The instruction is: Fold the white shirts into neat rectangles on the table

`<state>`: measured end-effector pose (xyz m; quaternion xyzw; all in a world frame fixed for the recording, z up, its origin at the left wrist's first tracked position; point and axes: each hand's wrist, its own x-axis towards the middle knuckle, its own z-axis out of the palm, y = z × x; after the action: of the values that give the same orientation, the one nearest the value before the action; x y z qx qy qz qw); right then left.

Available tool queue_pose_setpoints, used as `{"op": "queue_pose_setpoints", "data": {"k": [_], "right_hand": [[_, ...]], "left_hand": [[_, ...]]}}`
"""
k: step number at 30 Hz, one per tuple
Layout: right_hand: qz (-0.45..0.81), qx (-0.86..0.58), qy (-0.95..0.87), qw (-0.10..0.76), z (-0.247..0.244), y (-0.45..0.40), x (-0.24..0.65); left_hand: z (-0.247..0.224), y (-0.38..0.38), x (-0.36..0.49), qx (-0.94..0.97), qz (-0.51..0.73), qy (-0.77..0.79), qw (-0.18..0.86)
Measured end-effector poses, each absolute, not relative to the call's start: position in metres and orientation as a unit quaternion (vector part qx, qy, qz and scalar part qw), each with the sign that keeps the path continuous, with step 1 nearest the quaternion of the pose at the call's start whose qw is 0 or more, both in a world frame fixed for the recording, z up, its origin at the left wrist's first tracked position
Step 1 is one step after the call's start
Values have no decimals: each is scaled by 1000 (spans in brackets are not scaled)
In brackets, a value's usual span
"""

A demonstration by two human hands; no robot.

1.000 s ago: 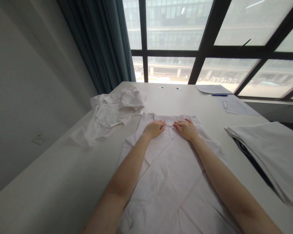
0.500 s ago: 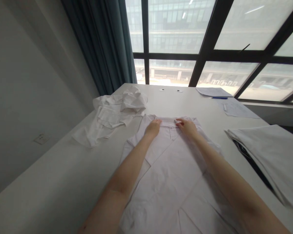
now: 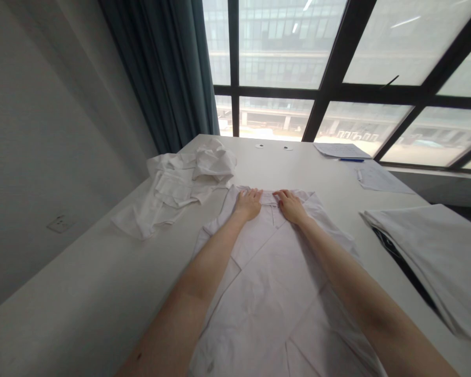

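Note:
A white garment, seemingly a coat or shirt [image 3: 275,283], lies spread on the white table, its collar end away from me and its sides folded in. On the left part of its collar rests my left hand [image 3: 250,203], palm down with the fingers stretched forward. My right hand [image 3: 291,206] lies on the right part of the collar, fingers extended and pressing on the cloth. Between the two hands a short strip of collar shows. Neither hand grips the fabric.
Left of the garment lies a crumpled white cloth [image 3: 176,183]. To the right is a folded white cloth [image 3: 435,251] with something dark under it. Papers [image 3: 341,150] and a blue pen [image 3: 351,160] lie at the far right, before the window. A wall stands left.
Both hands have gone from pinching the collar to lying flatter on it with fingers stretched. The right hand has shifted slightly left. The garment stays in place.

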<state>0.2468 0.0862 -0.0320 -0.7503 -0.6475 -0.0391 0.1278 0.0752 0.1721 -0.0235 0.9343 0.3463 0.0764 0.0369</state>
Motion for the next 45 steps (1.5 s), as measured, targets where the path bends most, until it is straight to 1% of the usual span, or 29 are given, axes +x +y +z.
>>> {"op": "queue_pose_setpoints", "data": {"k": [9, 13, 19, 25, 33, 39, 45], "right_hand": [[30, -786, -616, 49, -41, 85, 273], [31, -800, -598, 33, -35, 88, 287], [-13, -811, -583, 54, -26, 84, 308], [-77, -794, -597, 91, -12, 81, 305], [-106, -754, -640, 105, 36, 54, 297], [-163, -720, -666, 110, 66, -3, 278], [-175, -639, -730, 165, 79, -95, 243]], "left_hand": [[-19, 196, 56, 923, -1, 380, 54], [-11, 203, 58, 923, -13, 383, 46], [-3, 211, 70, 925, 17, 380, 1], [1, 209, 77, 920, 75, 380, -52], [29, 207, 52, 935, 113, 326, -80], [64, 168, 15, 940, 162, 283, -105], [80, 84, -45, 945, 218, 191, -148]]}}
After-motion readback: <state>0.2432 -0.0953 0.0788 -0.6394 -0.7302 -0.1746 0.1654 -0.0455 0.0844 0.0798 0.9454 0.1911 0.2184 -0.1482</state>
